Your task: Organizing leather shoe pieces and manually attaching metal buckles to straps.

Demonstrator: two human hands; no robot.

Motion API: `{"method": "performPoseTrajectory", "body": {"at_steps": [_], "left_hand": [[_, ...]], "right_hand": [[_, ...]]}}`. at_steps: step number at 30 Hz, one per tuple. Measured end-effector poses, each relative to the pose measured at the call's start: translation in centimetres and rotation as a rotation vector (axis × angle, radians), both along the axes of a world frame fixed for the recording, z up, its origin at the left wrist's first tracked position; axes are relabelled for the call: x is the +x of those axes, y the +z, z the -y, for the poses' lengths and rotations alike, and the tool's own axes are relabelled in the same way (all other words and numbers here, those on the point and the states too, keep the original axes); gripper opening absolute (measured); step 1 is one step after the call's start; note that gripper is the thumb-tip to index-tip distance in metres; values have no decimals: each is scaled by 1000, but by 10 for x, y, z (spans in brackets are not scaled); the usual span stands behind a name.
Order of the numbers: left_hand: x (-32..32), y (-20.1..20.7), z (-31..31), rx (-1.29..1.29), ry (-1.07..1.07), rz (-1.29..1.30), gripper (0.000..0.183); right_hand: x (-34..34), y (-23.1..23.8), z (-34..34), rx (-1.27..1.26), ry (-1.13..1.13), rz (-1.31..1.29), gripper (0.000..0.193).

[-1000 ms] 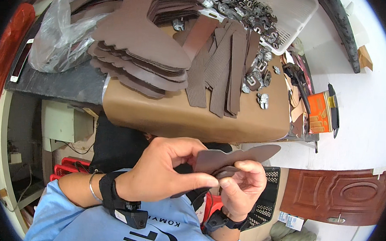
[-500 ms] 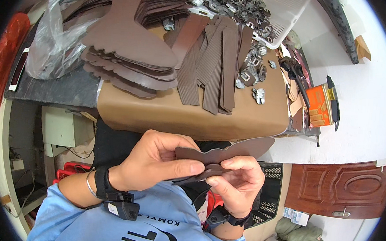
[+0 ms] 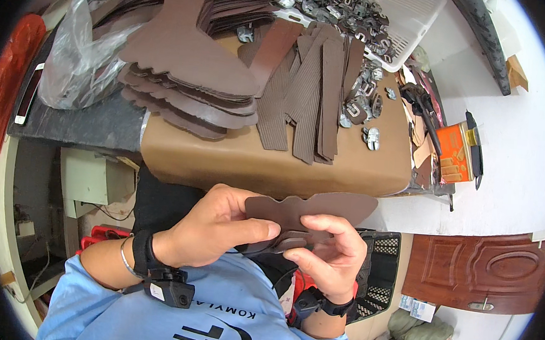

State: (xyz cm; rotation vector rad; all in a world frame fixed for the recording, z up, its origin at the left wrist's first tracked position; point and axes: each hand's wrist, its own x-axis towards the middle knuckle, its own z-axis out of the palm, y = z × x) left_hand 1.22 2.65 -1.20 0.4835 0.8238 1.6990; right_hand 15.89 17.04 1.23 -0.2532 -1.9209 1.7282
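My left hand (image 3: 215, 226) pinches a dark brown, wavy-edged leather piece (image 3: 339, 206) at its left end, the thumb lying on its near face. At the piece's middle is my right hand (image 3: 333, 256), its index fingertip against the leather. My right thumb sits lower, beside a small rounded brown tab (image 3: 293, 241) on the near side. Whether the tab is a fold or a separate part, I cannot tell. The piece is held in front of my body, short of the table's front edge. Fingers behind the leather are hidden.
On the brown-covered table (image 3: 272, 173) lie stacked shaped leather pieces (image 3: 185, 56), ribbed brown strips (image 3: 309, 103) and metal buckles (image 3: 356, 109). More buckles fill a white plastic basket (image 3: 409, 28). Clear plastic bag (image 3: 71, 67) at left; orange tin (image 3: 454, 151) at right; black crate (image 3: 379, 272) below.
The leather piece has tipped so more of its flat face shows, and its right end has shifted slightly left. My right index finger and thumb are a little farther apart.
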Motion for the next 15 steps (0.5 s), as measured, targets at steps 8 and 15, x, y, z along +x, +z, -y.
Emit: {"method": "performPoseTrajectory", "body": {"at_steps": [8,15], "left_hand": [[-4,7,2,-31,41,-149,21],[-7,4,6,-15,14,-335,13]], "right_hand": [[3,-4,-4,146,115,91,24],[3,-4,-2,203,150,83,23]]}}
